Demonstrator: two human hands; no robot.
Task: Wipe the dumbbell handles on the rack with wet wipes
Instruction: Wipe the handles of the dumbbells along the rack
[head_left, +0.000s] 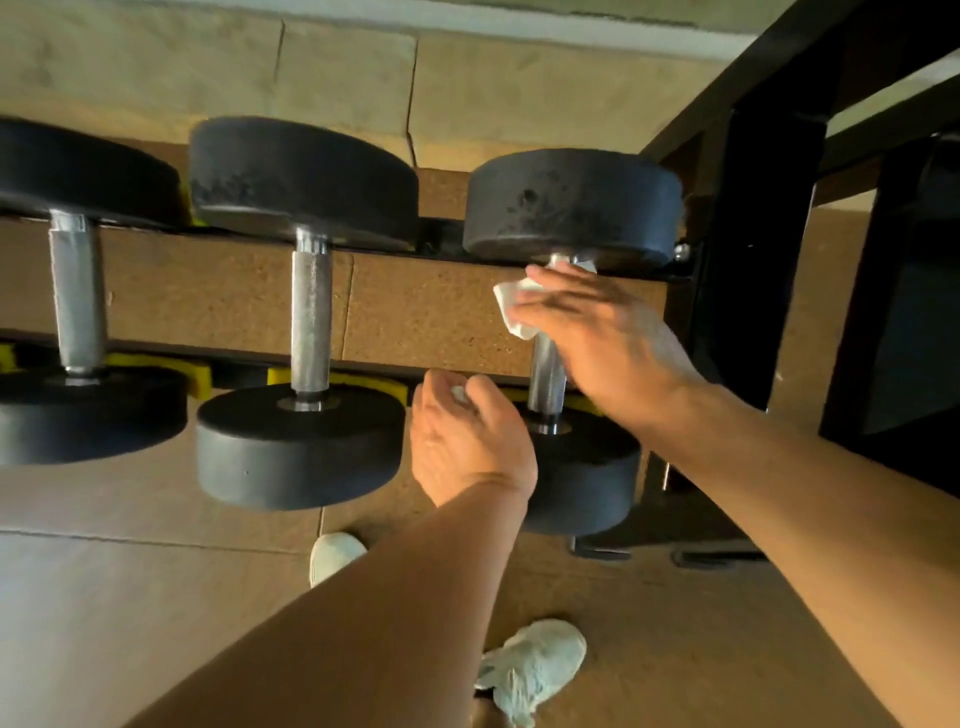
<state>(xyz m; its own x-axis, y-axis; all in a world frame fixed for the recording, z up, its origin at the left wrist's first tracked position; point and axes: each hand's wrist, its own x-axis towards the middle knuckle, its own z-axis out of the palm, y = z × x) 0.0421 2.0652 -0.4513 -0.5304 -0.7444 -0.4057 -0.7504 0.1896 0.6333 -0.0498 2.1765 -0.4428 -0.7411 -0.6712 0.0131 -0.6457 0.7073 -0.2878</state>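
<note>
Your right hand (597, 332) is wrapped over the upper part of the rightmost dumbbell handle (546, 374), fingers curled around it with a white wet wipe (511, 304) pressed between palm and metal. The wipe sticks out on the left of your fingers, just below the far head (571, 205) of that dumbbell. Only the lower stretch of the handle shows bare, running down to the near head (587, 467).

Your left hand (467, 436) hangs apart from the right, lower and to the left, in the gap between the near head of the middle dumbbell (301, 447) and the rightmost one. Its fingers are curled around a small white scrap (460, 393); what it is cannot be made out. It touches neither dumbbell.

The middle handle (310, 322) stands uncovered, with open space on both sides down to the floor. A third handle (78, 296) lies further left, near the frame's edge. All three dumbbells rest across the two rails of the rack (753, 260), with yellow saddles (200, 376) showing under the near heads.

To the right, the rack's black upright stands just beside your right wrist, so room is tight on that side. Your two pale shoes (535, 665) are on the floor below, near the rack's foot.
</note>
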